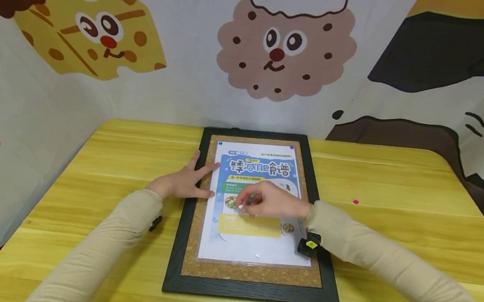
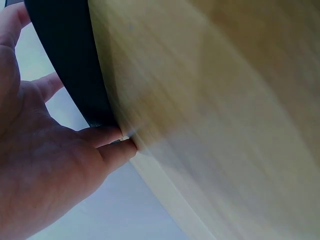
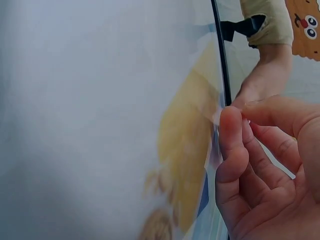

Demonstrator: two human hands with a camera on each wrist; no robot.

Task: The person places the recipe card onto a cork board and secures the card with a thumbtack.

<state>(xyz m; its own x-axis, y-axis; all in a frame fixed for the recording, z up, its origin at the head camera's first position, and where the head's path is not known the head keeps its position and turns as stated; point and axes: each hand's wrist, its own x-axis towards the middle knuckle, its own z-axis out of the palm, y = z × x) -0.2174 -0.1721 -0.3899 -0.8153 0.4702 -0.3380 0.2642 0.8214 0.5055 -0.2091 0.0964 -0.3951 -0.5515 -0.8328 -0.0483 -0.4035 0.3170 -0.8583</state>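
A black-framed corkboard (image 1: 250,273) lies on the table, bearing a laminated poster (image 1: 231,249) with Chinese lettering. A teal pushpin (image 1: 220,143) is at the poster's top left corner and a purple pushpin (image 1: 291,147) at its top right. My right hand (image 1: 274,201) is over the poster's middle, thumb and fingertips pinching a small white pushpin (image 1: 240,206); in the right wrist view the fingers (image 3: 231,130) mostly hide it. My left hand (image 1: 182,181) rests across the board's left edge, fingers spread; the left wrist view shows it against the black frame (image 2: 65,55).
A pink pushpin (image 1: 355,202) lies on the wooden table (image 1: 399,184) right of the board. A small pale spot (image 1: 257,256) shows near the poster's bottom edge, too small to identify. Behind the table hangs a cartoon-printed cloth (image 1: 175,103).
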